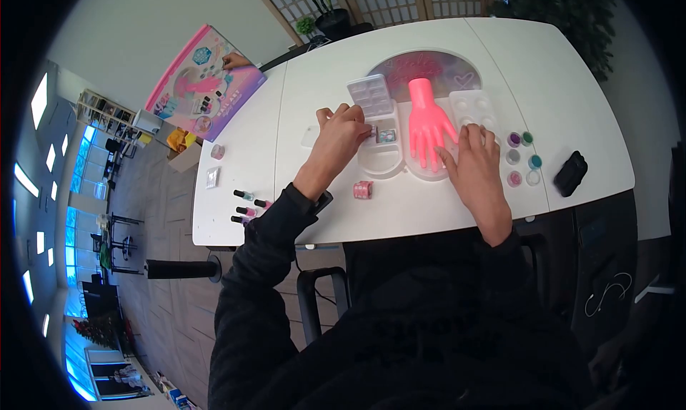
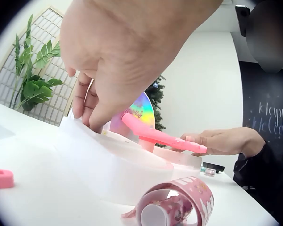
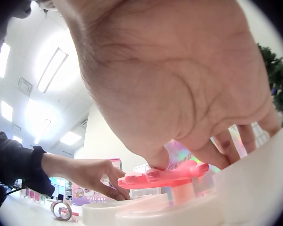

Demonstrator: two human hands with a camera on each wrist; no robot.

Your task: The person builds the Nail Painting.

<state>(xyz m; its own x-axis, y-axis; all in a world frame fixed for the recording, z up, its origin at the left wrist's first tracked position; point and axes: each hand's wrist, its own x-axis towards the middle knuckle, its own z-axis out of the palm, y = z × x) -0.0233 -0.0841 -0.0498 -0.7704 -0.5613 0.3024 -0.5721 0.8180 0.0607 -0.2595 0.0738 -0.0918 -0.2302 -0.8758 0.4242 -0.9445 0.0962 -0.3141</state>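
Observation:
A pink model hand (image 1: 426, 124) stands in a white tray (image 1: 381, 168) with a shiny oval back panel (image 1: 463, 65). My left hand (image 1: 341, 135) reaches into the tray's left side, fingertips down at a compartment with small decorations (image 1: 387, 135); whether they pinch one, I cannot tell. In the left wrist view those fingertips dip behind the tray's wall (image 2: 94, 157). An upright compartmented lid (image 1: 370, 97) is just behind them. My right hand (image 1: 475, 168) rests with relaxed fingers over the tray's right side, below a palette with round wells (image 1: 473, 108), thumb near the model's fingers.
A pink patterned roll (image 1: 363, 190) lies before the tray. Several nail polish bottles (image 1: 246, 211) lie front left, near a small clear packet (image 1: 212, 178). Small glitter pots (image 1: 514, 157) and a black case (image 1: 571, 174) are at right. A nail art box (image 1: 204, 88) stands back left.

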